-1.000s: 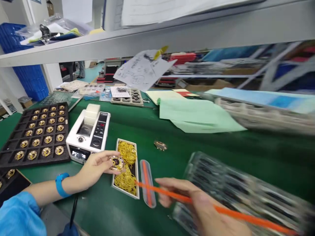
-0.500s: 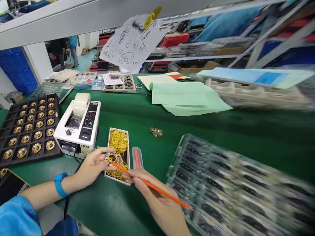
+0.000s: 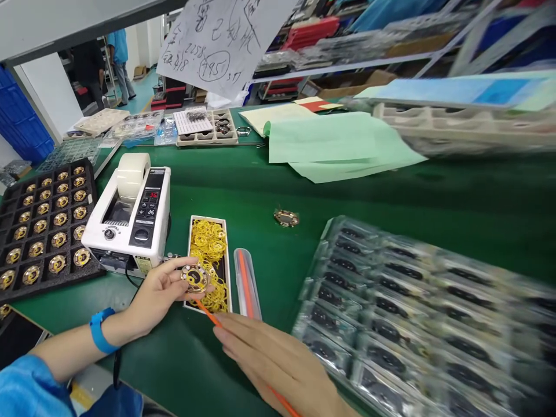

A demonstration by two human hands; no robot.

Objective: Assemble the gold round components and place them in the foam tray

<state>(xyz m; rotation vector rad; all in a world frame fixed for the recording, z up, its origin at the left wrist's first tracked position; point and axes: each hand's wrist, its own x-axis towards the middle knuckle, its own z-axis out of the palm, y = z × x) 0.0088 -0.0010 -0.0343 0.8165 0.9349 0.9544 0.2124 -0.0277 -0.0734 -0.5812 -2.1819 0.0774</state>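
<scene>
My left hand (image 3: 154, 295) pinches a round gold watch case (image 3: 195, 279) with a yellow and black middle, holding it over the edge of a white box (image 3: 229, 272). Loose yellow rings (image 3: 208, 240) fill much of that box. In my right hand (image 3: 273, 353) is a thin orange stick (image 3: 208, 313), whose tip lies just below the watch case; whether they touch I cannot tell. A clear narrow case (image 3: 256, 301) with an orange strip inside lies right of the box. Another gold round piece (image 3: 286, 218) rests alone on the green table.
A white tape dispenser (image 3: 130, 214) stands behind my left hand. Farther left, a black foam tray (image 3: 93, 202) carries several gold round pieces. Clear plastic trays (image 3: 321, 266) with dark parts lie at right, blurred. Green sheets (image 3: 325, 139) and a handwritten paper (image 3: 221, 46) are beyond.
My view has tilted down and shifted. The orange stick's tip has moved off the watch case's face to below it, and my right hand has turned more palm-down.
</scene>
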